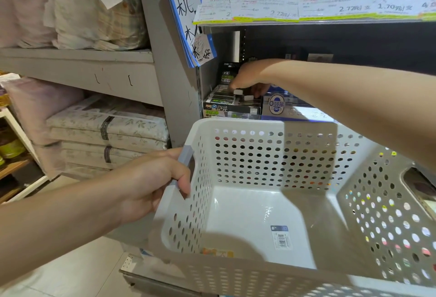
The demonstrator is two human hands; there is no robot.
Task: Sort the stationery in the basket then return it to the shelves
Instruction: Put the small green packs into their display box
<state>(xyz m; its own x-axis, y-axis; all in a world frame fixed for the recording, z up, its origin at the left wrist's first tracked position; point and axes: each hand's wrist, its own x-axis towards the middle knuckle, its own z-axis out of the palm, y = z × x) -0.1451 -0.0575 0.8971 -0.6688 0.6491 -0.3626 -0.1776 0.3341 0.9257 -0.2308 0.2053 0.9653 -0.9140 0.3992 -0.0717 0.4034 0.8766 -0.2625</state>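
Observation:
A white perforated plastic basket (259,152) fills the lower right; only a barcode sticker lies on its floor. My left hand (155,178) grips the basket's grey left handle. My right hand (250,77) reaches into the middle shelf, fingers pointing down over a black-and-green display box (226,105). Two small white erasers (243,95) lie on top of that box, right at my fingertips; whether the fingers pinch one is unclear.
A blue-and-white product box (280,105) stands right of the black box. The shelf above (306,17) carries price tags along its edge. A grey shelf upright (169,72) stands to the left, with folded bedding (106,129) beyond it.

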